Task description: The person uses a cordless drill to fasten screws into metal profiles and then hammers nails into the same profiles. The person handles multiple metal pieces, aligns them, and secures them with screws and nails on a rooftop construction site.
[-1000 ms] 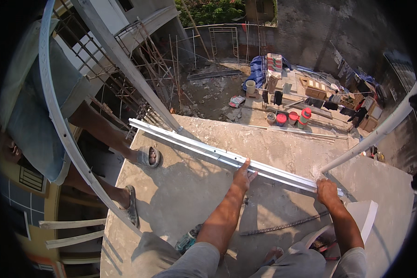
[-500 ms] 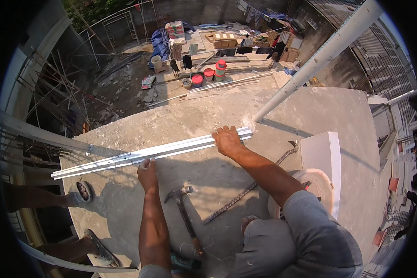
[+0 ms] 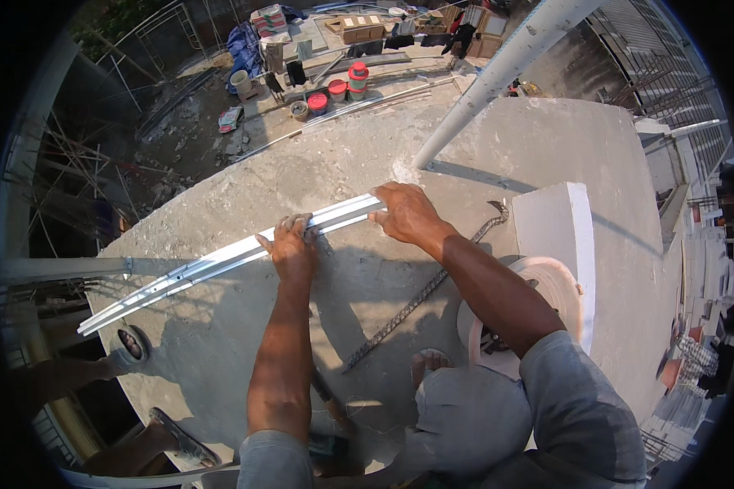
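Long white metal profile strips point(image 3: 220, 262), laid together, slant across the concrete slab from the left edge toward the middle. My right hand point(image 3: 408, 213) is closed around their right end. My left hand point(image 3: 292, 248) lies over the strips a short way along, fingers curled across the top. Below my hands, a ribbed steel bar point(image 3: 416, 303) with a hooked end rests on the slab. A hammer handle point(image 3: 334, 405) shows beside my left forearm; the forearm hides the hammer's head.
On my right stand a round pinkish tub point(image 3: 581, 303) holding tools and a pale board point(image 3: 550, 220). A white pole point(image 3: 481, 90) rises from the slab. Another person's sandalled foot point(image 3: 183, 440) is at the left edge. Beyond the slab's drop lie red-lidded buckets point(image 3: 338, 90) and rubble.
My left hand has moved right along the strips, from beneath them to over their top. My right hand has shifted its hold at the end. The view has tilted, and the hammer's head is now covered.
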